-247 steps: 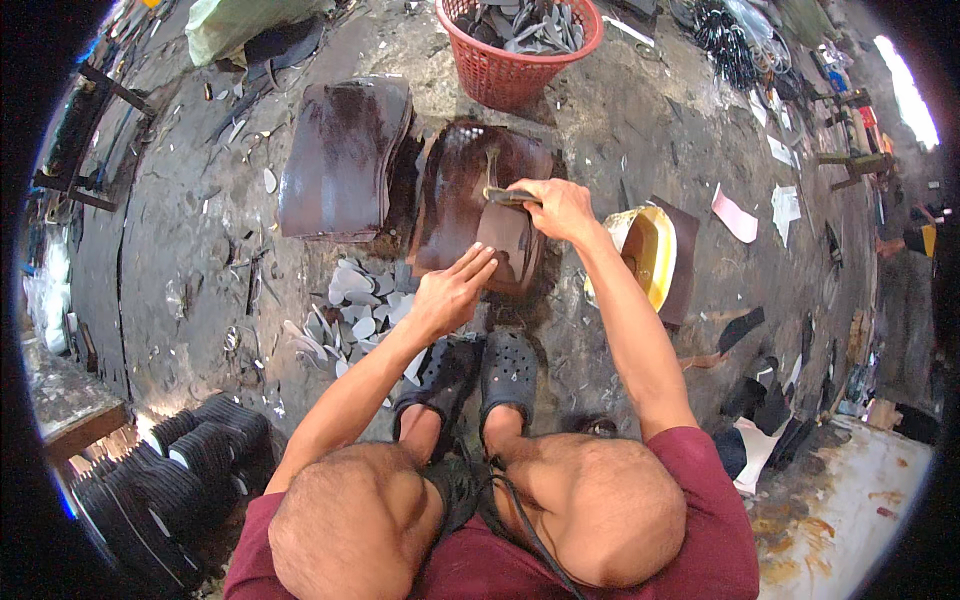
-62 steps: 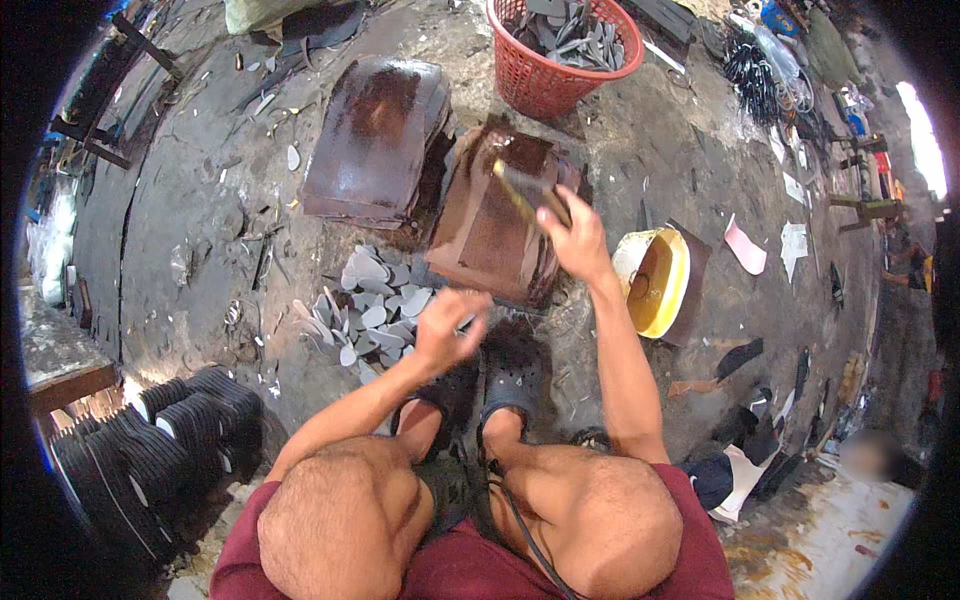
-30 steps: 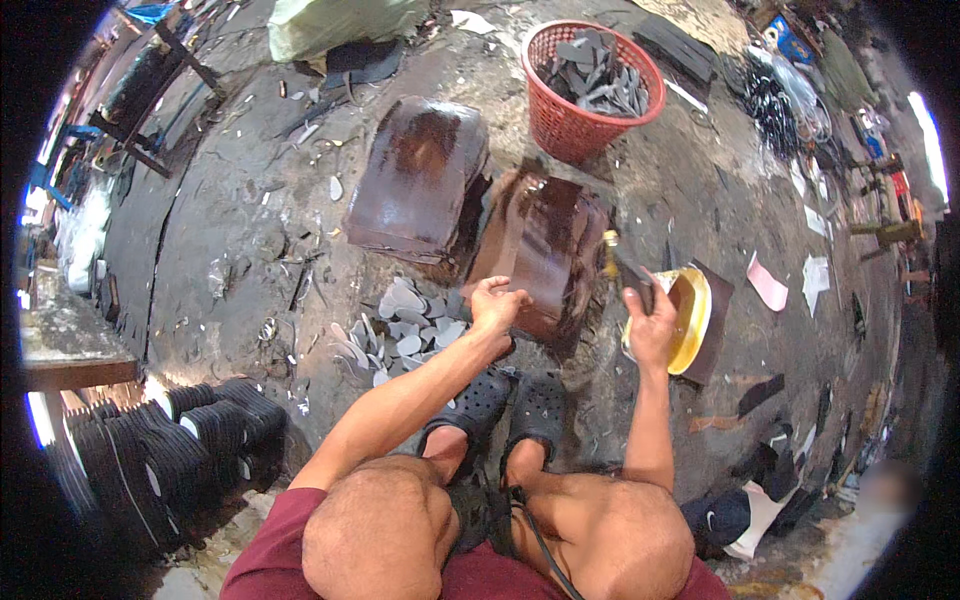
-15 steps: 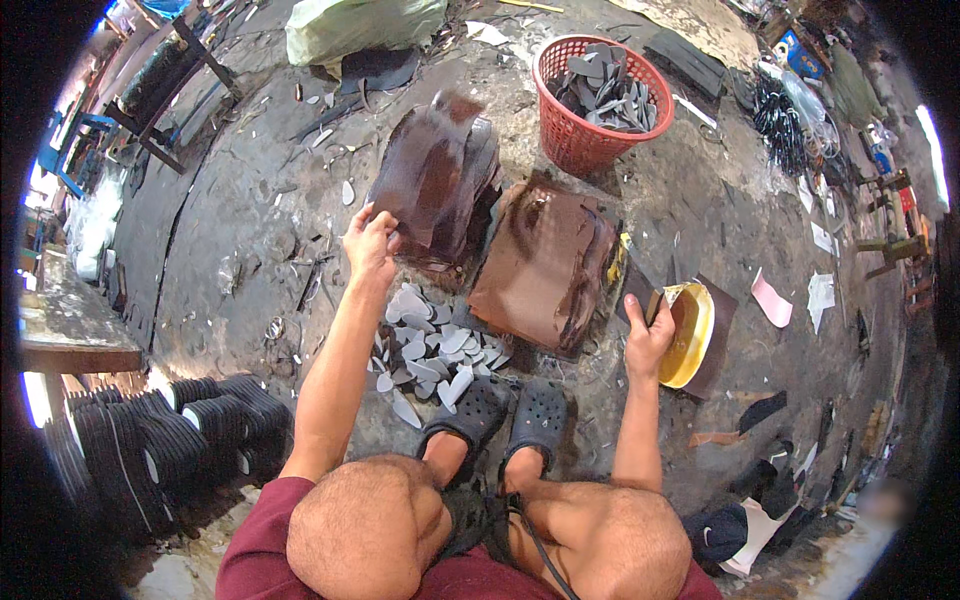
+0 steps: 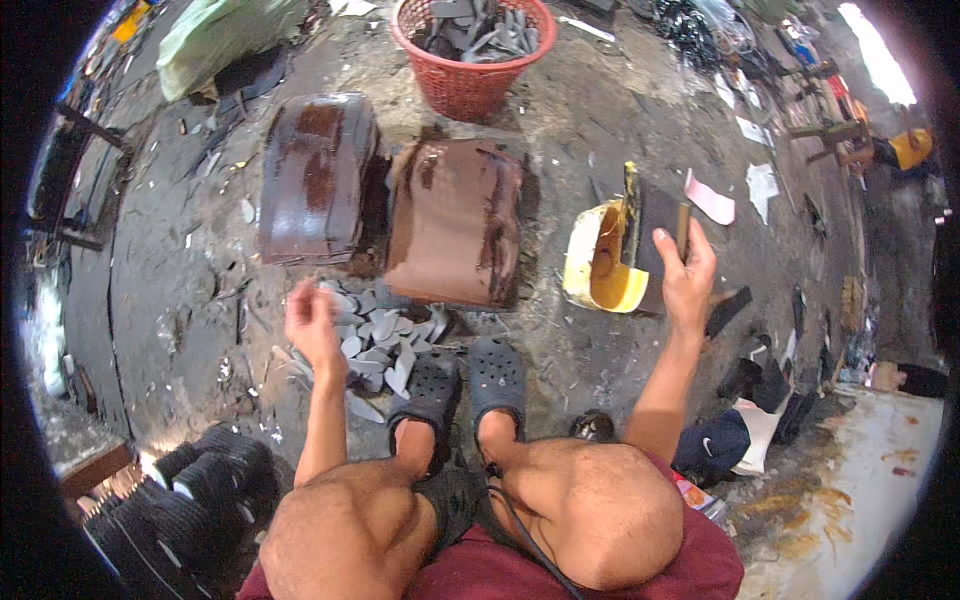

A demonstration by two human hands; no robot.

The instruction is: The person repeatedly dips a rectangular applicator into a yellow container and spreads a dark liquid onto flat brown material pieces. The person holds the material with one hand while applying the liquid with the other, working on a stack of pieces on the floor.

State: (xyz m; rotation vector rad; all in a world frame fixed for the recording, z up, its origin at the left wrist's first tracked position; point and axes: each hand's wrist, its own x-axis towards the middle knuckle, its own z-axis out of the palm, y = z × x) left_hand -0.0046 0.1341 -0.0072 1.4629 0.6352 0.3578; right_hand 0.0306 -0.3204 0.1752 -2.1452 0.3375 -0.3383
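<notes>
My right hand (image 5: 686, 275) grips a wide flat spreader (image 5: 660, 215) with a brown handle, a dark blade and a yellow-smeared edge. That edge stands at the rim of a cut-open yellow tub (image 5: 600, 265) with amber residue inside. My left hand (image 5: 314, 320), smeared by motion, hovers beside a heap of grey flat cut-outs (image 5: 385, 345); its fingers are unclear. Beyond it lies a stack of glossy dark brown sheets (image 5: 312, 190), wet-looking on top. To its right is a second stack of brown sheets (image 5: 450, 230), with darker glossy streaks.
A red plastic basket (image 5: 470, 85) full of grey pieces stands beyond the stacks. Black sole-shaped pieces (image 5: 190, 500) are piled at lower left. A dark blue cap (image 5: 708, 445) lies at lower right, and a pink scrap (image 5: 710, 198) farther off.
My left hand has let go of a brown sheet, now lying on the left stack, and drawn back toward me. My right hand has brought the spreader to the tub. The view has shifted.
</notes>
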